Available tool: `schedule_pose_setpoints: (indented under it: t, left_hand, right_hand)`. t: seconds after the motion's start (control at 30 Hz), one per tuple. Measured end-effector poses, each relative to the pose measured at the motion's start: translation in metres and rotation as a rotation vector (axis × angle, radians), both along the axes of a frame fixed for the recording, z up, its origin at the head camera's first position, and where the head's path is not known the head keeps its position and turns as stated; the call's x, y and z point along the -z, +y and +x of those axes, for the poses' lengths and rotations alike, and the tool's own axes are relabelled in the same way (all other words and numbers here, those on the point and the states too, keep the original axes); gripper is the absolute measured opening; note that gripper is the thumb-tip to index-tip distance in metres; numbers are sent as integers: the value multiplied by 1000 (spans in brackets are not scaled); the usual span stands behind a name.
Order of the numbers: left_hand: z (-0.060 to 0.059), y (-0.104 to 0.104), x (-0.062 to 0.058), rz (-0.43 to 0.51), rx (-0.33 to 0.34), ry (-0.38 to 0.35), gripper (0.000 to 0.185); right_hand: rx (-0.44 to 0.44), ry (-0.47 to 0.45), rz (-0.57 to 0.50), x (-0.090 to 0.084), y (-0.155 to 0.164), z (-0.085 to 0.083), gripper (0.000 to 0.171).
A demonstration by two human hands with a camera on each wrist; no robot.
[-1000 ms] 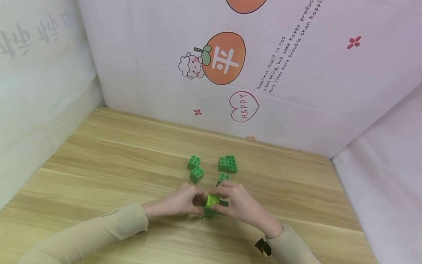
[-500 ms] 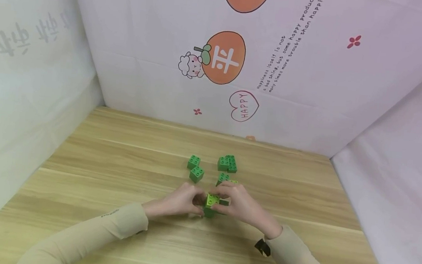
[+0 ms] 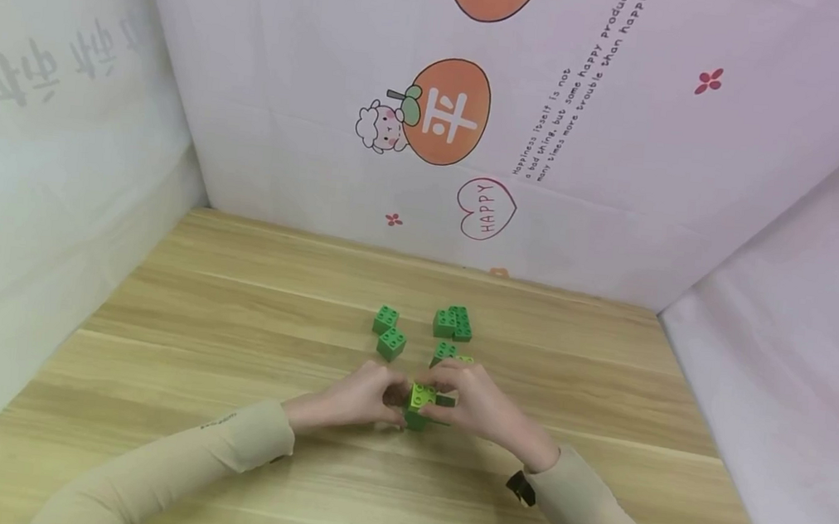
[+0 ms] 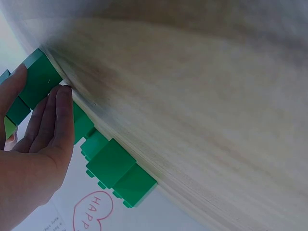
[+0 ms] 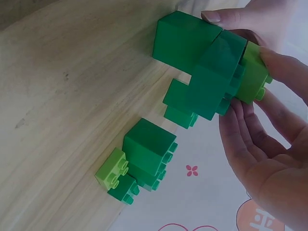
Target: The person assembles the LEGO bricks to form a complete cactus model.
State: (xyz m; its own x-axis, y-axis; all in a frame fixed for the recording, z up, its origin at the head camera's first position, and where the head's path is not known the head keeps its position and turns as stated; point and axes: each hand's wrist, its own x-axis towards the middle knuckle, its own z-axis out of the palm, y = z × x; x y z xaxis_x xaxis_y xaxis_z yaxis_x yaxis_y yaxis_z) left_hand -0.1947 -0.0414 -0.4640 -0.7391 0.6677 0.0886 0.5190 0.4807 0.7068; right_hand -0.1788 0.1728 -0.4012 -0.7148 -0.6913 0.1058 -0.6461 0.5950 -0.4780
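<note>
A small stack of green bricks (image 3: 419, 403), dark green with a light green brick on top, stands on the wooden table (image 3: 234, 321) in front of me. My left hand (image 3: 391, 398) grips it from the left and my right hand (image 3: 441, 394) pinches it from the right. In the right wrist view the stack (image 5: 204, 67) sits between the thumb (image 5: 226, 17) and fingers (image 5: 250, 139). The left wrist view shows the left hand's fingers (image 4: 55, 120) lying flat on a dark green brick (image 4: 41, 79), thumb on its other side.
Loose green bricks lie just beyond the hands: two singles (image 3: 385, 320) (image 3: 391, 344) on the left, a cluster (image 3: 453, 324) and another brick (image 3: 445, 352) on the right. Paper-covered walls (image 3: 476, 134) close in the table at the back and on both sides.
</note>
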Motion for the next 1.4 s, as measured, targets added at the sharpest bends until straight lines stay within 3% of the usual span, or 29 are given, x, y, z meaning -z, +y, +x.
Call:
schedule_pose_setpoints:
  t: [0.47, 1.4]
  left_hand:
    - [0, 0, 1, 3, 7, 15, 27]
    - [2, 0, 2, 10, -2, 9, 28]
  right_hand:
    - [2, 53, -25, 7, 0, 4, 35]
    - [34, -5, -76, 6, 6, 8, 38]
